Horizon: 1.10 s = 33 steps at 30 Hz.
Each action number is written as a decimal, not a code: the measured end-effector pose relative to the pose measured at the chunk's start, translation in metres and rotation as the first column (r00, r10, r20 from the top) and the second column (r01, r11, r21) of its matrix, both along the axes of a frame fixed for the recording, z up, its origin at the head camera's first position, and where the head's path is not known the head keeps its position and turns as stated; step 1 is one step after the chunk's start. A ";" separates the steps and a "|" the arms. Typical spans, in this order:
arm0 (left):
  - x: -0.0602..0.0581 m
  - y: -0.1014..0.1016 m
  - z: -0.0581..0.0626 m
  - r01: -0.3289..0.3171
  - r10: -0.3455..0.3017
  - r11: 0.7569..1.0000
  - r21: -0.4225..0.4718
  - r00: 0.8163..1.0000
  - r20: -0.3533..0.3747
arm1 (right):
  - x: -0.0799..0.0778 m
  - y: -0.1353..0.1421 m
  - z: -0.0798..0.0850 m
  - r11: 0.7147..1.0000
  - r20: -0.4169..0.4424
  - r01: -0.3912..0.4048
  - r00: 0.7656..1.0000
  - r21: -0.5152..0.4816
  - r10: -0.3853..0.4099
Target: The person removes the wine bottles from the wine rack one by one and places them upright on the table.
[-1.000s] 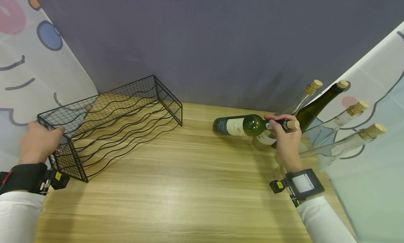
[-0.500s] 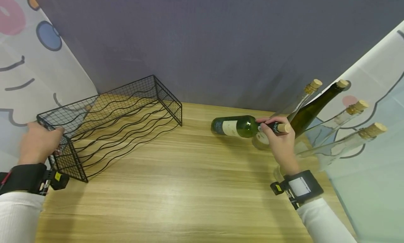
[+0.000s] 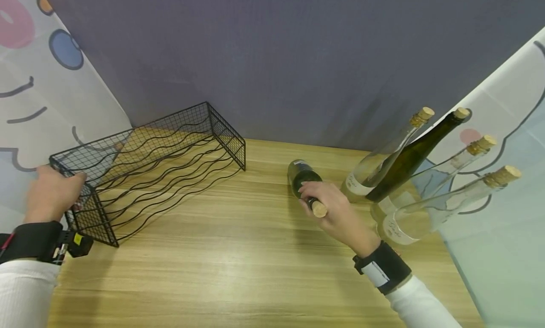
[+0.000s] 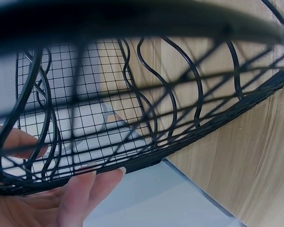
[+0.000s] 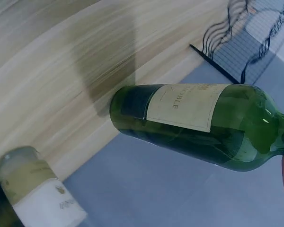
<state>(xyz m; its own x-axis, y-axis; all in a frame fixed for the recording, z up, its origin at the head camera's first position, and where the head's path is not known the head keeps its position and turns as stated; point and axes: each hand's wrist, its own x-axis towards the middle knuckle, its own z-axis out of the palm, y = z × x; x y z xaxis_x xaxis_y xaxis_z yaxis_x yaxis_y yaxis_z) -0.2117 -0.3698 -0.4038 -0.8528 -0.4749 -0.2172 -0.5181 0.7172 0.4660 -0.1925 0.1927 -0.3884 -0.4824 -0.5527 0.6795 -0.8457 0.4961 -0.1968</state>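
In the head view my left hand (image 3: 53, 193) grips the top of the left end of a black wire wine rack (image 3: 232, 141), whose wavy rods hold no bottle. The left wrist view shows the left fingers (image 4: 102, 187) around the rack's mesh. My right hand (image 3: 334, 209) holds a green wine bottle (image 3: 299, 175) by its neck, partly hiding it. The bottle's cork (image 3: 319, 209) points towards me, and its base faces away. Seen from the right wrist, the bottle (image 5: 189, 123) carries a cream label; whether its base touches the table I cannot tell.
Several corked bottles stand close together at the right: a dark green bottle (image 3: 402, 164) among clear ones such as the front clear bottle (image 3: 410, 224). A grey wall (image 3: 272, 63) closes the back of the wooden table (image 3: 221, 271). Patterned cloth (image 3: 38, 96) hangs at the left.
My right hand has moved left and swung the bottle's neck from pointing right to pointing towards me, its base staying near the same spot. The left hand and rack have not moved.
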 end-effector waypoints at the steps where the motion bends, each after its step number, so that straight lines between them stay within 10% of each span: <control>1: 0.000 0.000 0.000 -0.001 0.001 1.000 0.000 1.000 0.001 | 0.001 -0.002 -0.001 1.000 -0.005 0.014 1.000 0.023 -0.014; 6: 0.000 0.000 0.000 0.000 0.000 1.000 -0.005 1.000 -0.003 | 0.000 -0.008 -0.008 0.997 0.080 0.063 0.995 -0.039 -0.059; 13: 0.001 0.002 -0.002 0.012 -0.012 1.000 -0.017 1.000 -0.004 | -0.011 -0.008 -0.020 0.953 0.144 -0.037 0.986 -0.301 0.084; 33: 0.001 0.002 0.001 -0.010 0.010 1.000 0.017 1.000 0.007 | -0.024 -0.026 -0.017 0.870 0.256 0.015 0.958 -0.493 0.128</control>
<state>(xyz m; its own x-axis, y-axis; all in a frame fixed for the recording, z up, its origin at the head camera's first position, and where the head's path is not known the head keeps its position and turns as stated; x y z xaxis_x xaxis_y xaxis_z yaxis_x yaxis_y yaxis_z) -0.2111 -0.3681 -0.4032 -0.8463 -0.4799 -0.2314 -0.5288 0.7038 0.4744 -0.2170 0.1669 -0.4055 -0.6651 -0.2196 0.7137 -0.7463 0.2294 -0.6249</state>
